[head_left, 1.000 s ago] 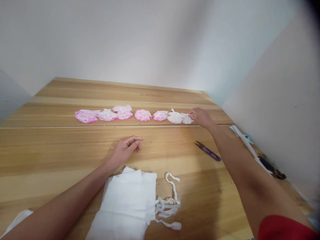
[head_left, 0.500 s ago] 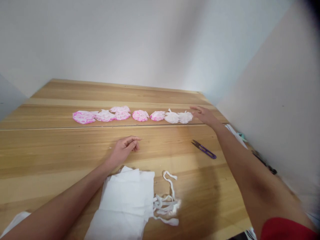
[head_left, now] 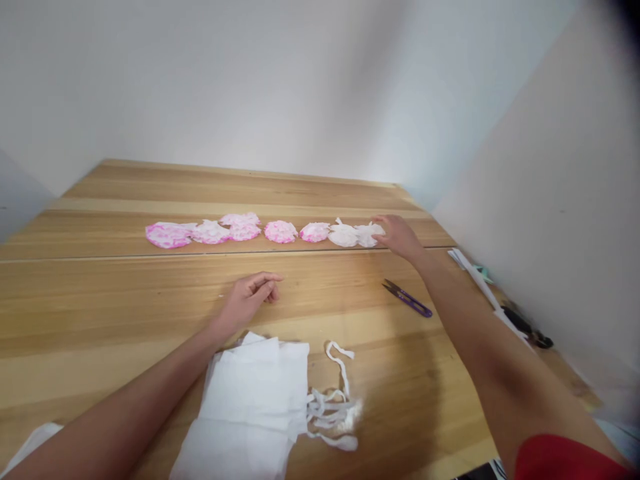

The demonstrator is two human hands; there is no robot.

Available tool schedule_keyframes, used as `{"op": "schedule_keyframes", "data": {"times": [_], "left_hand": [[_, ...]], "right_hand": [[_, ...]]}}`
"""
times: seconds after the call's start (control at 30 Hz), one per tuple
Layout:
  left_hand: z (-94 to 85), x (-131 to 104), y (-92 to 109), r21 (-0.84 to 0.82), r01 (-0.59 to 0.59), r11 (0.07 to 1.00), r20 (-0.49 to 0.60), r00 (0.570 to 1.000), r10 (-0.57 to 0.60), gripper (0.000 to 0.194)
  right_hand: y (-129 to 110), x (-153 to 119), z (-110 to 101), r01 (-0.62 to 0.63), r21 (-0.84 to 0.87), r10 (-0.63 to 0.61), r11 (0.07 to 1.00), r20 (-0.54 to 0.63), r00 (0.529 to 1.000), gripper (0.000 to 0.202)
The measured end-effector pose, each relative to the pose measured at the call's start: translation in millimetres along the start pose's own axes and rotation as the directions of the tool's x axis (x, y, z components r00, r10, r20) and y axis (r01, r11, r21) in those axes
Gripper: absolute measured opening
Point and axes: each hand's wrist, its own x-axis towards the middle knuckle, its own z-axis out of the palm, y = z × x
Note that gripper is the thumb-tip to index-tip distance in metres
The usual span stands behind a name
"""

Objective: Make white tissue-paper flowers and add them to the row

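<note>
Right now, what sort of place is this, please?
Probably a craft workspace: a row of ruffled pink-and-white pieces, a stack of white sheets and purple snips lie on a wooden table.

a person's right hand (head_left: 401, 237), thumb and forefinger parted, reaches to the edge of the rightmost white ruffled rosette (head_left: 367, 235) on a wood-grain table (head_left: 125, 307). a second white rosette (head_left: 343, 235) sits beside it, with pink-tinged rosettes (head_left: 281, 232) lined up to the left. the left hand (head_left: 250, 297) is loosely curled near stacked white sheets (head_left: 250, 400) and crinkled white strips (head_left: 327, 413). purple-handled thread snips (head_left: 407, 298) lie near the right forearm, above a red sleeve (head_left: 565, 460).
</note>
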Motion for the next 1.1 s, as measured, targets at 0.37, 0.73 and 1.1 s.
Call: {"op": "schedule_keyframes", "data": {"times": [0.37,0.73,1.1], "left_hand": [[0.7,0,1,0.009,0.018,1.000,-0.011,1.000,-0.018,0.029],[0.4,0,0,-0.004,0.010,1.000,-0.005,1.000,-0.010,0.028],[0.5,0,1,0.000,0.011,1.000,-0.010,1.000,-0.011,0.027]], "right_hand": [[11,10,20,0.019,-0.036,-0.020,0.999,-0.033,0.999,0.027],[8,10,23,-0.036,0.158,0.040,0.987,-0.026,0.999,0.030],[-6,3,11,-0.105,0.213,0.098,0.971,0.044,0.994,0.038]]}}
